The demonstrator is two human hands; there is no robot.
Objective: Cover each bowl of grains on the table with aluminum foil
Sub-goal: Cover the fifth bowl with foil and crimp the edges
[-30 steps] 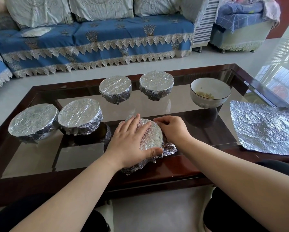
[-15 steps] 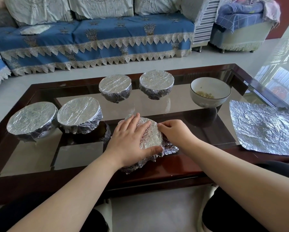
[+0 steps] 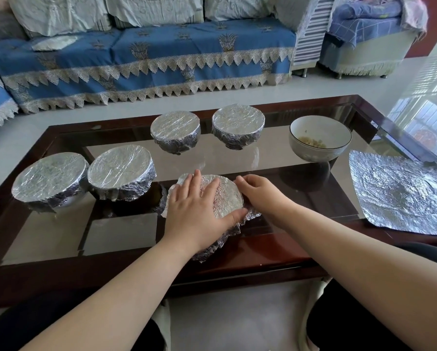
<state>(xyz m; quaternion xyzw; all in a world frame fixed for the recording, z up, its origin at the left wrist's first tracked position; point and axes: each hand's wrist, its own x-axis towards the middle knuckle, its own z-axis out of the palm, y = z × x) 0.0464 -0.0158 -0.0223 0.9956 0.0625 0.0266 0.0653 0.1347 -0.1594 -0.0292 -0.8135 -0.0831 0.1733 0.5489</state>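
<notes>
Near bowl [image 3: 222, 198]: sits at the front middle of the table [image 3: 275, 252], close to the near wooden rim. Round, so no long axis; mouth faces up, foil top lies flat and level. Foil is crinkled silver, drawn over the rim, with a loose ragged skirt hanging down the near side and bunched at the right.

Left hand [image 3: 199, 211]: lies palm-down on the foil top, fingers straight and slightly spread, pointing away from the person; thumb runs along the near right edge of the top. Pressing, not clutching.

Right hand [image 3: 260, 196]: at the bowl's right rim, fingers curled inward against the foil edge. Whether they pinch the foil or only push it, cannot tell.

Covered bowls: four, all mouth-up with taut flat foil tops. Two at far centre [image 3: 175, 130] [image 3: 238, 127], just apart. Two at left [image 3: 48, 181] [image 3: 121, 176], touching or nearly so.

Open bowl [image 3: 320, 138]: far right, white with a dark rim line, upright, a small heap of pale grains in the bottom.

Foil sheet [image 3: 400, 193]: flat on the table's right end, roughly square, wrinkled, well apart from the near bowl.
</notes>
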